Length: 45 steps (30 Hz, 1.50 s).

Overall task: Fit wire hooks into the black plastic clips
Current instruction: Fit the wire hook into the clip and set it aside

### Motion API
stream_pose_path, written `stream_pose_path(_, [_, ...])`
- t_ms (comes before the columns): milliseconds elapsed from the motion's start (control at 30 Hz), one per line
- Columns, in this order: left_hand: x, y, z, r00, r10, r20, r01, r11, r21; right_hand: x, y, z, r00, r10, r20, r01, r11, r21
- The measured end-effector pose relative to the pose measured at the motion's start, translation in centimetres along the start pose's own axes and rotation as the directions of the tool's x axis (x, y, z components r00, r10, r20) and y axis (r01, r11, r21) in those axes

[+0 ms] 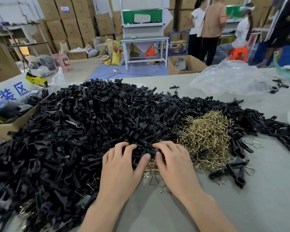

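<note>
Left hand (122, 163) and right hand (172, 161) are closing together, pinching one small black plastic clip (147, 150) at the heap's near edge on the grey tabletop (157, 213). Brass-coloured bent wire hooks (206, 139) are lying just beside. Worth bracing with the thumbs and feeding the hook in squarely.

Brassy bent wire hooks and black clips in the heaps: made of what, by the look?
Brassy bent wire hooks: thin metal wire, probably plated, base metal unclear; shiny yellow glints and crisp bends. Black clips: moulded plastic, semi-matte; dull sheen, identical flat shapes with slots.
</note>
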State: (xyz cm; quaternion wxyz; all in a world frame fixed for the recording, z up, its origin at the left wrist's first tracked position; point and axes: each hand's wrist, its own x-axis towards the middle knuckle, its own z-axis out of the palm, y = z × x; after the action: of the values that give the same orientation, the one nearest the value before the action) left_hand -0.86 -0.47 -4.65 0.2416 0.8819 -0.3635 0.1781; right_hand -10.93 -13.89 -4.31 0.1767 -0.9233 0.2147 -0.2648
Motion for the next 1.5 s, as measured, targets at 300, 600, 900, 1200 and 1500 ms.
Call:
stream_pose_path(300, [2.2, -1.2, -0.2, 0.974, -0.222, -0.055, 0.226, 0.97, 0.091, 0.1, 0.5, 0.8, 0.998, -0.036, -0.053, 0.034, 0.999, -0.034])
stream_pose_path(600, [9.9, 0.3, 1.1, 0.933, -0.254, 0.256, 0.183, 0.945, 0.272, 0.7, 0.6, 0.7, 0.995, -0.001, -0.097, 0.008, 0.997, 0.08])
stream_pose_path(900, [6.8, -0.4, 0.0, 0.979, 0.011, 0.204, -0.064, 0.965, 0.254, 0.6, 0.7, 0.3, 0.997, 0.014, -0.071, -0.004, 0.992, 0.129])
stream_pose_path(1200, [7.0, -0.5, -2.9, 0.999, 0.01, -0.032, -0.015, 0.986, -0.164, 0.6, 0.7, -0.9, 0.968, 0.147, -0.202, -0.032, 0.874, 0.485])
stream_pose_path(1500, [7.3, 0.6, -3.7, 0.99, 0.039, -0.137, -0.049, 0.996, -0.074, 1.3, 1.6, -3.2, 0.853, 0.505, -0.129, -0.129, 0.444, 0.887])
